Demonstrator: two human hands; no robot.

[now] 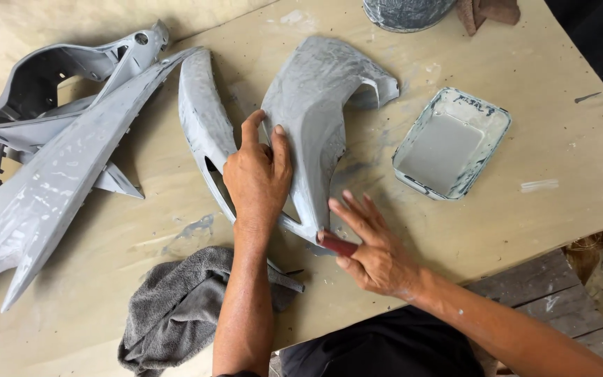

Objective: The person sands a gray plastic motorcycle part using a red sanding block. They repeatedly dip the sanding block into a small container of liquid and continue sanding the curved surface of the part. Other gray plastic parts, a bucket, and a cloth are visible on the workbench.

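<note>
Left hand (258,174) presses flat on the grey primed fairing panel (315,105), fingers spread over its middle, not closed around anything. Right hand (371,248) sits at the panel's lower tip, fingers fairly wide, pinning a small reddish sanding pad (338,244) against the edge under the thumb. Panel lies mid desk (560,146), wet-looking and streaked. Just left of it, two more grey body panels (50,160) overlap each other. A rectangular tray (452,142) of grey cloudy water stands right of the panel, apart from it. Grey towel (176,307) bunched at the near edge, under the left forearm. Bucket base (406,12) at top edge, brown rag (488,11) beside it.
</note>
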